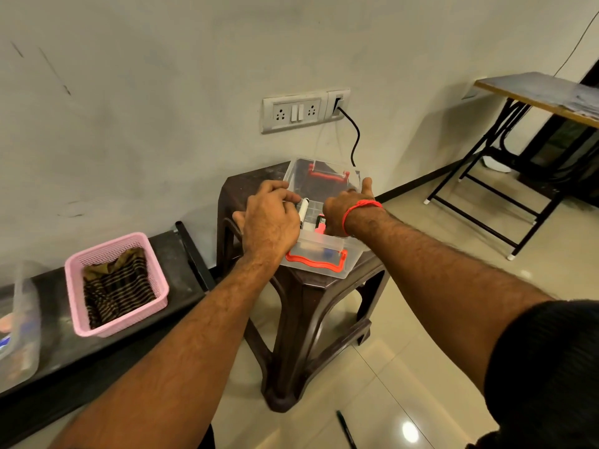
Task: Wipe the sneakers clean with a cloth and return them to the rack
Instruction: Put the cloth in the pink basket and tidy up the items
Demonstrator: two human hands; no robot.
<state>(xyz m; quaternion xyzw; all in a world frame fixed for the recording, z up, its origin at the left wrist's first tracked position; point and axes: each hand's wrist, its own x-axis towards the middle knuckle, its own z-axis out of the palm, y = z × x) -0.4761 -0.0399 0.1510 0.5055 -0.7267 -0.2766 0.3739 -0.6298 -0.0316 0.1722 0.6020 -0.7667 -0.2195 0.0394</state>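
- The left hand (271, 218) grasps the left rim of a clear plastic box (324, 264) on a dark brown stool (311, 303), fingers curled over the edge beside a white marker (303, 211) that stands inside.
- The right hand (345, 210), a red thread (359, 209) tied at its wrist, curls over the box's right rim with the thumb raised toward the far wall.
- No sneakers and no rack are in view; the likeliest cloth (116, 286), a striped brown-and-black fabric, lies crumpled in a pink basket (81, 315) to the left, on a low black bench (181, 283), well apart from both hands.
- The box is thin, glossy and see-through, with orange-red latch handles at its near and far ends; small items, one red, are loose inside.
- Risk, as a judgement: the box fills much of the stool's small top, with its near end close to the edge, so an uneven pull could tip it and spill the contents onto the polished tile floor (405, 367).
- The smooth plastic could also slip in the grip.
- A dark pen (346, 429) lies on the near floor, a hazard underfoot.
- A black cable (355, 134) hangs from the wall socket (304, 110) behind the box and could snag it if lifted.
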